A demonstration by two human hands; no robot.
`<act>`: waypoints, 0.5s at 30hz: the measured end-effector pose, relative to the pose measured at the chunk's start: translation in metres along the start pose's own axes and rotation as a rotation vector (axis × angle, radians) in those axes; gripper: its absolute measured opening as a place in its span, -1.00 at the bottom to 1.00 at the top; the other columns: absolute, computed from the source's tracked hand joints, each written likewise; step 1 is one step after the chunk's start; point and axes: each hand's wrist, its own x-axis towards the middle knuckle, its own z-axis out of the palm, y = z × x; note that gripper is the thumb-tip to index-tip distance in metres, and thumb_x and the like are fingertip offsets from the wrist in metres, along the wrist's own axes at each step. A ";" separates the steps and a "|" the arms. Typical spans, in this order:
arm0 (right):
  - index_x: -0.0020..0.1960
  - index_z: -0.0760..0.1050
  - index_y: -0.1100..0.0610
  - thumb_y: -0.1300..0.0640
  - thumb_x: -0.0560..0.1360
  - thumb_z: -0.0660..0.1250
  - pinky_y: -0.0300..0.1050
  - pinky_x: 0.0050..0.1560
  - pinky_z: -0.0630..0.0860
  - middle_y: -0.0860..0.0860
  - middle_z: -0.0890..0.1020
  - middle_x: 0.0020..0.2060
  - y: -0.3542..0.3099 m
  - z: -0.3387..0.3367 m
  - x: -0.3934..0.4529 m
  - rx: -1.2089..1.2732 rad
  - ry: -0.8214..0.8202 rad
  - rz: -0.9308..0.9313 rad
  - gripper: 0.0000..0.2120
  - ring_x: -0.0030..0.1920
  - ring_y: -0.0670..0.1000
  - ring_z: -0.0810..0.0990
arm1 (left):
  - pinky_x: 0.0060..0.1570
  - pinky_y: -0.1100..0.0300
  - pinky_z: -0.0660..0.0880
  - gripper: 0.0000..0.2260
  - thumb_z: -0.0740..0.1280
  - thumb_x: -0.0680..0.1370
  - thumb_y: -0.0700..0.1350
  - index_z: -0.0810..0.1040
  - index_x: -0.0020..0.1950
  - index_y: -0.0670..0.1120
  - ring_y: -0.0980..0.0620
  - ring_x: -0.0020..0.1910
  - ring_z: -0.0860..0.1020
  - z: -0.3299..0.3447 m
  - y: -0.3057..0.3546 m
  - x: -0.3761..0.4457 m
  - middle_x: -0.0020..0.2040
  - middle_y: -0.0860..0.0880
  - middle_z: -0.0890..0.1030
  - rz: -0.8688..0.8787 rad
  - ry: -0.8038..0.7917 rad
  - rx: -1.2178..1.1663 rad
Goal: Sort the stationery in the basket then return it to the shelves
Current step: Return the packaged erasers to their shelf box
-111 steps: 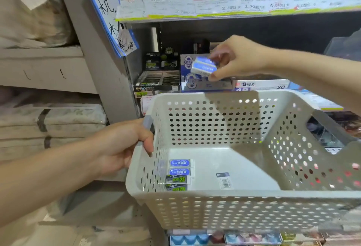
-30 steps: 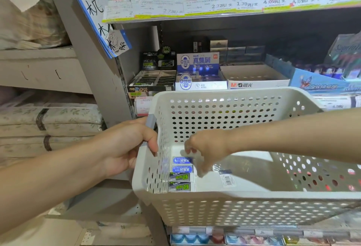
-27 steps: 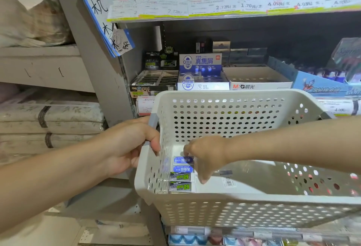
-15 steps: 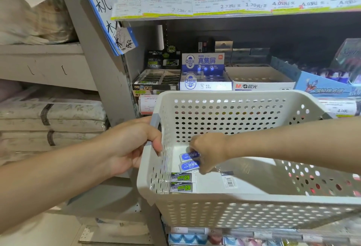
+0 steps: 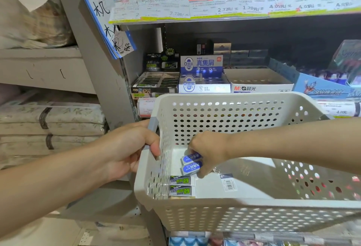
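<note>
- The right hand (image 5: 208, 149) pinches two blue erasers (image 5: 191, 162) together inside the basket (image 5: 244, 203), apparently to shelve both at once.
- The left hand (image 5: 129, 148) grips the basket's left handle, holding it level.
- Two green erasers (image 5: 181, 186) lie at the basket's near-left corner.
- The matching blue display box (image 5: 203, 81) waits on the shelf beyond the basket.

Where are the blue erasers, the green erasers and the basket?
blue erasers (image 5: 192, 162): head view, on the label of the lower one.
green erasers (image 5: 180, 180): head view, on the upper one's wrapper.
basket (image 5: 244, 204): head view, on its near rim.
</note>
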 end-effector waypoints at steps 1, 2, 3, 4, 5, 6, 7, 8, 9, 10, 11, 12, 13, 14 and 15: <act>-0.22 0.55 0.16 -0.15 0.26 0.47 -0.10 -0.32 0.50 0.06 0.61 -0.33 0.000 -0.004 -0.002 -0.005 0.014 -0.003 -0.63 -0.32 0.06 0.53 | 0.18 -0.29 0.45 -0.44 0.14 0.31 -0.48 0.60 0.14 -0.04 -0.30 0.14 0.57 -0.001 0.000 -0.001 0.05 -0.21 0.67 0.007 -0.001 0.001; -0.22 0.56 0.17 -0.18 0.25 0.48 -0.11 -0.33 0.48 0.06 0.61 -0.33 0.000 -0.009 -0.004 -0.011 0.032 -0.002 -0.59 -0.34 0.07 0.53 | 0.19 -0.30 0.44 -0.45 0.13 0.31 -0.48 0.60 0.14 -0.05 -0.31 0.14 0.57 -0.001 0.000 -0.001 0.05 -0.22 0.67 0.013 -0.004 0.000; -0.22 0.56 0.19 -0.20 0.24 0.49 -0.13 -0.35 0.44 0.07 0.61 -0.33 0.000 -0.016 -0.007 -0.017 0.053 0.005 -0.56 -0.35 0.08 0.50 | 0.20 -0.30 0.43 -0.45 0.13 0.30 -0.48 0.60 0.14 -0.06 -0.31 0.15 0.56 -0.001 0.000 -0.001 0.05 -0.22 0.67 0.020 -0.012 -0.003; -0.23 0.55 0.20 -0.21 0.23 0.50 -0.14 -0.35 0.40 0.09 0.61 -0.32 0.000 -0.023 -0.011 -0.017 0.078 0.015 -0.53 -0.35 0.08 0.49 | 0.19 -0.30 0.43 -0.44 0.13 0.29 -0.48 0.60 0.14 -0.06 -0.32 0.15 0.56 -0.001 -0.001 -0.001 0.05 -0.23 0.66 0.023 -0.020 -0.007; -0.23 0.54 0.20 -0.20 0.23 0.50 -0.14 -0.35 0.38 0.11 0.61 -0.30 0.000 -0.032 -0.016 -0.007 0.109 0.022 -0.53 -0.33 0.10 0.49 | 0.19 -0.29 0.44 -0.43 0.14 0.27 -0.48 0.61 0.13 -0.06 -0.33 0.14 0.56 -0.001 -0.001 -0.002 0.05 -0.24 0.66 0.027 -0.027 -0.012; -0.22 0.54 0.20 -0.16 0.23 0.50 -0.14 -0.34 0.38 0.11 0.61 -0.28 0.000 -0.041 -0.022 0.016 0.142 0.025 -0.57 -0.30 0.11 0.52 | 0.19 -0.29 0.44 -0.41 0.16 0.21 -0.46 0.62 0.11 -0.06 -0.33 0.12 0.57 -0.001 0.000 -0.002 0.06 -0.25 0.66 0.031 -0.034 -0.015; -0.20 0.54 0.19 -0.10 0.25 0.49 -0.13 -0.31 0.41 0.11 0.61 -0.26 0.001 -0.051 -0.028 0.040 0.176 0.027 -0.63 -0.25 0.12 0.54 | 0.19 -0.28 0.44 -0.39 0.18 0.14 -0.44 0.62 0.10 -0.05 -0.33 0.08 0.58 -0.001 0.000 -0.003 0.07 -0.26 0.65 0.036 -0.040 -0.018; -0.17 0.55 0.18 -0.04 0.27 0.47 -0.12 -0.27 0.45 0.10 0.62 -0.24 0.001 -0.062 -0.034 0.060 0.210 0.031 -0.69 -0.23 0.11 0.55 | 0.20 -0.26 0.44 -0.37 0.19 0.09 -0.40 0.63 0.09 -0.05 -0.32 0.04 0.58 -0.002 0.000 -0.004 0.08 -0.27 0.64 0.042 -0.044 -0.023; -0.15 0.55 0.18 0.01 0.28 0.45 -0.14 -0.26 0.47 0.09 0.62 -0.23 0.002 -0.072 -0.041 0.080 0.247 0.035 -0.73 -0.24 0.07 0.55 | 0.20 -0.24 0.45 -0.35 0.19 0.07 -0.39 0.63 0.10 -0.05 -0.30 0.00 0.57 -0.002 0.000 -0.004 0.09 -0.28 0.63 0.050 -0.045 -0.030; -0.15 0.54 0.18 0.04 0.29 0.44 -0.18 -0.29 0.45 0.08 0.62 -0.23 0.002 -0.082 -0.049 0.109 0.282 0.040 -0.75 -0.29 0.02 0.53 | 0.19 -0.22 0.46 -0.35 0.19 0.06 -0.38 0.62 0.11 -0.05 -0.29 -0.01 0.57 -0.002 0.000 -0.004 0.10 -0.28 0.63 0.056 -0.050 -0.036; -0.15 0.54 0.18 0.06 0.30 0.44 -0.26 -0.34 0.42 0.06 0.62 -0.24 0.003 -0.091 -0.056 0.142 0.313 0.041 -0.78 -0.34 -0.05 0.50 | 0.18 -0.21 0.47 -0.35 0.20 0.07 -0.38 0.62 0.11 -0.05 -0.29 0.01 0.57 -0.002 -0.001 -0.004 0.10 -0.27 0.63 0.061 -0.055 -0.035; -0.14 0.53 0.16 0.06 0.31 0.44 -0.37 -0.39 0.38 0.04 0.61 -0.25 0.003 -0.099 -0.063 0.168 0.338 0.042 -0.79 -0.38 -0.12 0.48 | 0.18 -0.21 0.47 -0.35 0.20 0.06 -0.38 0.62 0.11 -0.05 -0.30 0.04 0.57 -0.002 -0.001 -0.005 0.10 -0.28 0.63 0.063 -0.061 -0.028; -0.13 0.53 0.14 0.06 0.32 0.45 -0.39 -0.39 0.38 0.01 0.61 -0.25 0.004 -0.106 -0.069 0.182 0.357 0.044 -0.79 -0.38 -0.13 0.48 | 0.17 -0.21 0.47 -0.35 0.21 0.05 -0.38 0.62 0.10 -0.05 -0.30 0.05 0.57 -0.003 -0.001 -0.005 0.08 -0.27 0.64 0.066 -0.064 -0.022; -0.13 0.53 0.13 0.05 0.32 0.45 -0.39 -0.38 0.39 0.00 0.60 -0.26 0.006 -0.113 -0.074 0.188 0.379 0.049 -0.79 -0.37 -0.13 0.49 | 0.17 -0.21 0.48 -0.35 0.22 0.05 -0.39 0.63 0.10 -0.05 -0.29 0.03 0.57 -0.003 -0.001 -0.005 0.07 -0.27 0.64 0.069 -0.065 -0.015; -0.13 0.54 0.13 0.04 0.32 0.45 -0.36 -0.36 0.40 -0.02 0.59 -0.27 0.009 -0.119 -0.077 0.187 0.405 0.057 -0.79 -0.35 -0.13 0.49 | 0.16 -0.22 0.48 -0.36 0.22 0.07 -0.39 0.63 0.09 -0.04 -0.27 0.01 0.58 -0.003 -0.001 -0.005 0.05 -0.26 0.65 0.072 -0.067 -0.010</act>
